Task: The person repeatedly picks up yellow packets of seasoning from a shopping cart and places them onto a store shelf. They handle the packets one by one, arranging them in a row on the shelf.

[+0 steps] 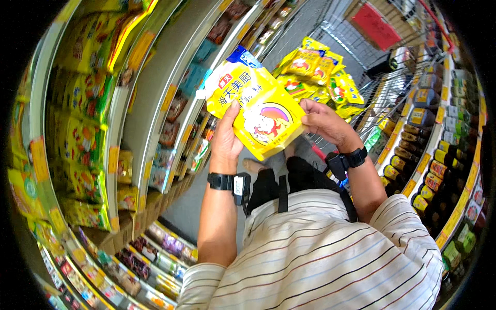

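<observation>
Both my hands hold a yellow spouted seasoning pouch [268,103] in front of my chest, its printed face turned up and its white spout at the upper left. My left hand [227,137] grips the left lower edge, thumb on the front. On the right edge, my right hand [328,124] pinches the pouch between thumb and fingers. The fingers behind the pouch are hidden. Beyond it, several yellow seasoning packets [315,67] lie in a heap in a metal shopping cart [377,98].
Shelves of yellow bags [82,134] rise along my left. Rows of dark-capped bottles and jars [431,181] line the right shelf. A red sign [376,26] hangs at the cart's far end. Grey floor [183,212] shows near my feet.
</observation>
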{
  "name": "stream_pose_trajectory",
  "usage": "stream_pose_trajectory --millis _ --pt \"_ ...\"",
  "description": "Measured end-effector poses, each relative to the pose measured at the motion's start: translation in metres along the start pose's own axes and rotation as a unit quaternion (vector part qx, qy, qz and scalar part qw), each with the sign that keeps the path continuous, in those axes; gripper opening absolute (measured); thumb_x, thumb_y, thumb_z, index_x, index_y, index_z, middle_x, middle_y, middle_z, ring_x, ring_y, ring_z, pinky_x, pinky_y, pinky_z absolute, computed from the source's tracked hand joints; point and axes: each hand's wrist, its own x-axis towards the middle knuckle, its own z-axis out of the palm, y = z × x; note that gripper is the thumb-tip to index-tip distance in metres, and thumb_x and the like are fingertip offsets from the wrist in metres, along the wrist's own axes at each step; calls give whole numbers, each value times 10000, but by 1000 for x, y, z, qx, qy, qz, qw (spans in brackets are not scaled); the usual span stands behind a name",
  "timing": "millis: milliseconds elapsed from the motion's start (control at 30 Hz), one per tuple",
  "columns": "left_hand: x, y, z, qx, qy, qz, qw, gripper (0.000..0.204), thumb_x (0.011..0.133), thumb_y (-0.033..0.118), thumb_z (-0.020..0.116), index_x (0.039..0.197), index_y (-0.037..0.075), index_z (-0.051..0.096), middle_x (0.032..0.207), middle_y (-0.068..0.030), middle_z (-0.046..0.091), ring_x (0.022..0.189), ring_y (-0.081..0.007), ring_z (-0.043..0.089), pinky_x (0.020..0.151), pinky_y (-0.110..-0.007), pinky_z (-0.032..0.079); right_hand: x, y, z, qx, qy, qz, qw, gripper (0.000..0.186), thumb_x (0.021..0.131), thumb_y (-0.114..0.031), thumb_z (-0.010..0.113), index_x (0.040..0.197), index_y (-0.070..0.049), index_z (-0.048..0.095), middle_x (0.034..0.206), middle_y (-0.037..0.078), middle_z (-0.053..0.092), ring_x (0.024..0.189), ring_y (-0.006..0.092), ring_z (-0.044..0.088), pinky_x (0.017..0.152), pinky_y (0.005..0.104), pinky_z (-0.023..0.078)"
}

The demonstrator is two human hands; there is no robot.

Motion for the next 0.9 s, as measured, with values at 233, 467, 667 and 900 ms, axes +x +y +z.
stream_pose_trajectory --millis 233,467,667,900 --pt "-36 23 -53 47 50 43 997 407 932 168 646 1289 12 526 1260 -151 614 1110 -254 629 950 -391 522 36 48 46 -38 -16 118 992 406 960 -173 578 1315 -3 478 1233 71 579 1109 179 597 880 376 568" --pt "-56 39 -66 44 88 76 992 456 967 314 594 1313 30 503 1273 -156 601 1131 -248 615 957 -377 512 60 69 58 -55 -60 144 986 402 970 -157 562 1335 -12 475 1273 78 578 1135 182 594 902 365 555" --pt "-66 42 -78 84 90 93 988 427 972 260 583 1304 4 500 1270 -147 600 1132 -231 605 978 -365 492 70 75 67 -69 -60 142 986 417 975 -165 561 1358 -32 467 1281 67 581 1134 172 600 895 345 555" --pt "-68 44 -96 75 120 98 985 427 972 213 568 1320 -15 472 1271 -150 596 1136 -233 604 972 -366 497 77 81 72 -69 -56 149 985 420 975 -157 560 1363 -31 464 1266 68 591 1128 172 606 884 344 560"
